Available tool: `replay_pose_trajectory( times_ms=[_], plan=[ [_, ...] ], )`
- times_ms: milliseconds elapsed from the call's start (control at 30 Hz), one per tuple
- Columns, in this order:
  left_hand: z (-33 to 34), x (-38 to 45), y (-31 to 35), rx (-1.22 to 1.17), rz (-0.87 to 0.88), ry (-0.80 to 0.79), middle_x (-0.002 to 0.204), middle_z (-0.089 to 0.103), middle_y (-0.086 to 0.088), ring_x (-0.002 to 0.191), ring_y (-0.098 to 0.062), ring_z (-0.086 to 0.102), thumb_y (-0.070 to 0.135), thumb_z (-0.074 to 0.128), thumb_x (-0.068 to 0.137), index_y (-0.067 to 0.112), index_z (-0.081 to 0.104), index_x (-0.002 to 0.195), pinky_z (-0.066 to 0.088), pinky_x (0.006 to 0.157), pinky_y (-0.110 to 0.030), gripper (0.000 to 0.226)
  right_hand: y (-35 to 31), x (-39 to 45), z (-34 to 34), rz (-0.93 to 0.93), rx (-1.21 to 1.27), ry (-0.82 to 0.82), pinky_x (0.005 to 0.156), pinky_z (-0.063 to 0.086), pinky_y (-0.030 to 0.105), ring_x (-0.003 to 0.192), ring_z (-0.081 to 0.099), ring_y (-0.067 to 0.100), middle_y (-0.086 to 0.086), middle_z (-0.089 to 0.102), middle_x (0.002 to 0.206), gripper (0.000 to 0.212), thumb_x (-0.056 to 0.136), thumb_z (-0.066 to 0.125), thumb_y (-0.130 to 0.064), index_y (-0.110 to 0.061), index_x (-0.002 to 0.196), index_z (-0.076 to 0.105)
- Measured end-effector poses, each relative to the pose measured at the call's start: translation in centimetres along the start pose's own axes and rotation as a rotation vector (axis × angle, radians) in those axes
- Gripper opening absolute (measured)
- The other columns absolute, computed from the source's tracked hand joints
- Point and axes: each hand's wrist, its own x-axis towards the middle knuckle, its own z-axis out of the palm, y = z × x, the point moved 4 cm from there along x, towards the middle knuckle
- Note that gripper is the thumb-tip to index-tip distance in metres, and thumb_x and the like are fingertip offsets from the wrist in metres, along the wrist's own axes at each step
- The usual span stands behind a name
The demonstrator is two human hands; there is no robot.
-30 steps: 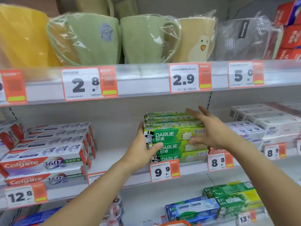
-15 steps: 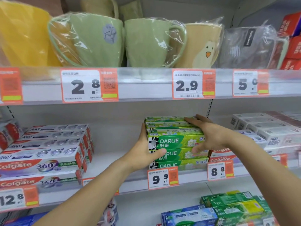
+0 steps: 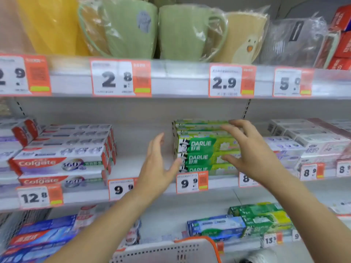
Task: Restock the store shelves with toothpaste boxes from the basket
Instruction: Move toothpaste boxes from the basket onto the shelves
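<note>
Green Darlie toothpaste boxes stacked flat on the middle shelf; basket below.

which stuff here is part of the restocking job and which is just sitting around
Part of the job:
- green toothpaste boxes, stacked on the middle shelf
- left hand, open beside the stack
- right hand, open at the stack
- basket, at the bottom edge

Just sitting around:
- mugs on the top shelf
- price tags
- red and white toothpaste boxes

basket cut off by bottom edge; price tags blurred
</note>
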Motion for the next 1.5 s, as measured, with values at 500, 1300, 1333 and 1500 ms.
replay_pose_trajectory(
  times_ms=[500,1300,1333,1500],
  plan=[
    [4.6,-34.2,-22.2,0.033,-0.808,-0.617,0.092,0.056,0.002,0.077,-0.017,0.055,0.022,0.073,0.089,0.020,0.056,0.104,0.051,0.074,-0.030,0.023,-10.2,-29.0,29.5,0.634,0.398,-0.955,0.094,0.051,0.038,0.106,0.062,0.027,0.009,0.062,0.119,0.037,0.084,0.077,-0.021,-0.010,0.117,0.064],
    [16.7,-39.0,-22.8,-0.526,-1.409,-0.729,0.110,0.074,-0.003,0.102,-0.021,0.071,0.038,0.072,0.090,0.019,0.067,0.103,0.055,0.097,-0.043,0.024,-8.8,-39.0,31.1,1.402,1.186,-1.155,0.082,0.059,0.035,0.101,0.072,0.029,0.012,0.075,0.111,0.032,0.094,0.068,-0.021,-0.005,0.121,0.065],
    [16.5,-39.1,-22.7,-0.589,-1.447,-0.722,0.108,0.076,-0.005,0.101,-0.023,0.073,0.034,0.073,0.090,0.018,0.069,0.105,0.056,0.097,-0.047,0.022,-9.0,-39.1,30.9,1.352,1.203,-1.203,0.085,0.058,0.037,0.105,0.071,0.029,0.011,0.075,0.112,0.032,0.094,0.069,-0.022,-0.005,0.122,0.066],
    [14.8,-40.5,-23.1,-0.548,-1.511,-0.725,0.110,0.075,-0.011,0.096,-0.025,0.074,0.021,0.075,0.089,0.008,0.068,0.113,0.061,0.082,-0.042,0.027,-7.9,-40.8,32.6,1.210,0.774,-1.190,0.093,0.056,0.051,0.099,0.070,0.033,0.020,0.071,0.115,0.035,0.096,0.066,-0.028,-0.001,0.118,0.067]
  ],
)
